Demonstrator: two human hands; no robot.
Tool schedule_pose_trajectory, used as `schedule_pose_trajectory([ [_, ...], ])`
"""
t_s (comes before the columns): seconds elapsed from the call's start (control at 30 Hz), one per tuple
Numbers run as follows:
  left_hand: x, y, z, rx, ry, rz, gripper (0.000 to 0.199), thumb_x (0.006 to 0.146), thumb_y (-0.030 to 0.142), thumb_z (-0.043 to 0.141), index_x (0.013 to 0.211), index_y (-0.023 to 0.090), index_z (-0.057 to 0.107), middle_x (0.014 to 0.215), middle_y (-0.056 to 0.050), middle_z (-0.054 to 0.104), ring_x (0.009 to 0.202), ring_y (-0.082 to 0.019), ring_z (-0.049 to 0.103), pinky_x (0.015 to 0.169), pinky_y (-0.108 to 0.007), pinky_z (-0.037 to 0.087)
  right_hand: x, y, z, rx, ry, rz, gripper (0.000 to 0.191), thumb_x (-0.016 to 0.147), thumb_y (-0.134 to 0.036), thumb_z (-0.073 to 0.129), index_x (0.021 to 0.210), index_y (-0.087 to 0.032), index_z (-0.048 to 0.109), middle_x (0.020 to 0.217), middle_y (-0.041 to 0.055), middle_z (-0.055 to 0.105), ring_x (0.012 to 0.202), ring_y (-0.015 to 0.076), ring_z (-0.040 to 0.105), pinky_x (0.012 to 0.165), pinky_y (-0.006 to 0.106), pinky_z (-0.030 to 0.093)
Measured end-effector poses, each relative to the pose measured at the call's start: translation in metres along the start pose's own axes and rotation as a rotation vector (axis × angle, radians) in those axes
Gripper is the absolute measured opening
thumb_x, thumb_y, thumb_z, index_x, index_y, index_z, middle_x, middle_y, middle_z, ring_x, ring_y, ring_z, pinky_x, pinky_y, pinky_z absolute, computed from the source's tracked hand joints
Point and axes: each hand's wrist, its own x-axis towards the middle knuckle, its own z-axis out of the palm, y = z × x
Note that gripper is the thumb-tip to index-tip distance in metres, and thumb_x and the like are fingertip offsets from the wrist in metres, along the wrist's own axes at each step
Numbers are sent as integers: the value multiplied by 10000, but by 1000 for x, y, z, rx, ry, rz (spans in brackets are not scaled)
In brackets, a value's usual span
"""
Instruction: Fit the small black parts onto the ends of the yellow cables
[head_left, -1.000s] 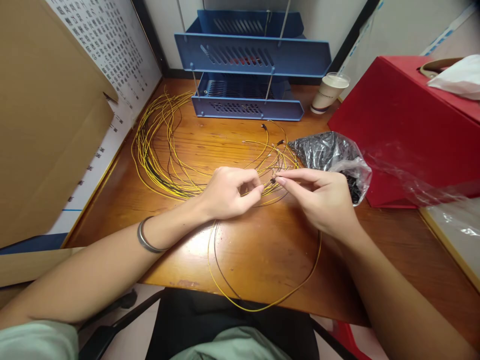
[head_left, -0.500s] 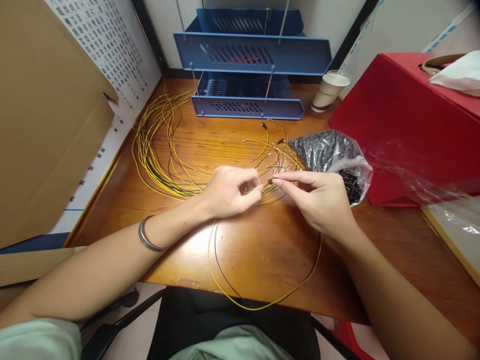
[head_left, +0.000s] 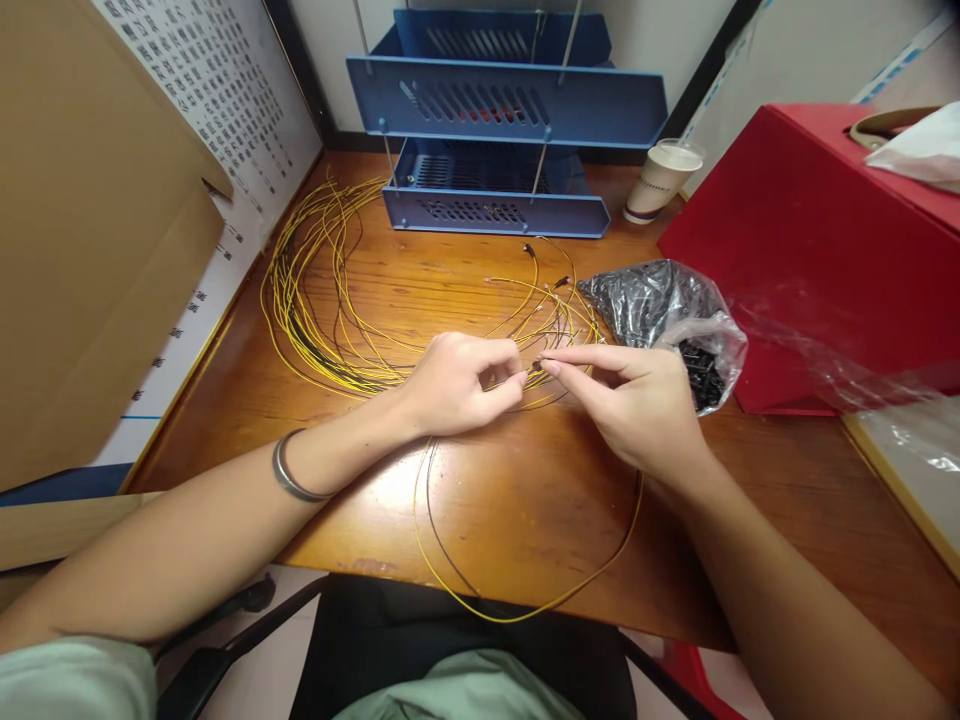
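Observation:
Near the middle of the wooden table, my left hand point(head_left: 469, 382) has thumb and index finger pinched on a thin wire end. Close to its right, my right hand point(head_left: 630, 395) pinches a small dark connector point(head_left: 537, 365) between thumb and index fingertip. A yellow wire point(head_left: 517, 619) and a dark one loop down from the hands past the table's front edge. Behind the hands lies a bundle of yellow and black wires point(head_left: 300, 340), its ends spread near the fingertips. Beside my right hand, a clear plastic bag point(head_left: 645, 300) holds small black parts point(head_left: 701, 375).
Blue stacked trays point(head_left: 502, 100) stand at the back of the table point(head_left: 360, 520), with a paper cup point(head_left: 661, 182) to their right. A red box point(head_left: 810, 260) occupies the right side. Cardboard point(head_left: 97, 240) rises at the left.
The connector in my right fingertips has moved slightly left, nearer my left fingertips. My left hand has barely moved, and the view has shifted a little.

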Motion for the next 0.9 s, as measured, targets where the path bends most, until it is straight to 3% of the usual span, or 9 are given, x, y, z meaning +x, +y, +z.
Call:
schedule_pose_trajectory([
  [0.3, 0, 0, 0, -7, -19, -12, 182, 843, 240, 611, 693, 161, 676, 587, 7, 669, 494, -82, 538, 498, -194, 391, -3, -1, 4, 24, -67, 6, 197, 869, -298, 688, 953, -198, 835, 709, 27, 766, 517, 126, 576, 506, 265, 414],
  [0.63, 1, 1, 0, -31, -41, 4, 170, 847, 224, 603, 711, 155, 680, 609, 6, 686, 503, -78, 547, 514, -194, 396, -4, -2, 3, 43, 8, 2, 174, 868, -291, 698, 942, -213, 835, 799, 38, 792, 545, 132, 596, 518, 267, 436],
  [0.9, -1, 0, -1, -30, -52, -20, 195, 873, 258, 596, 732, 159, 688, 596, 8, 675, 487, -77, 525, 506, -200, 376, -5, -3, 7, 40, -41, 0, 189, 877, -273, 674, 954, -194, 828, 637, 5, 714, 471, 99, 463, 483, 257, 374],
])
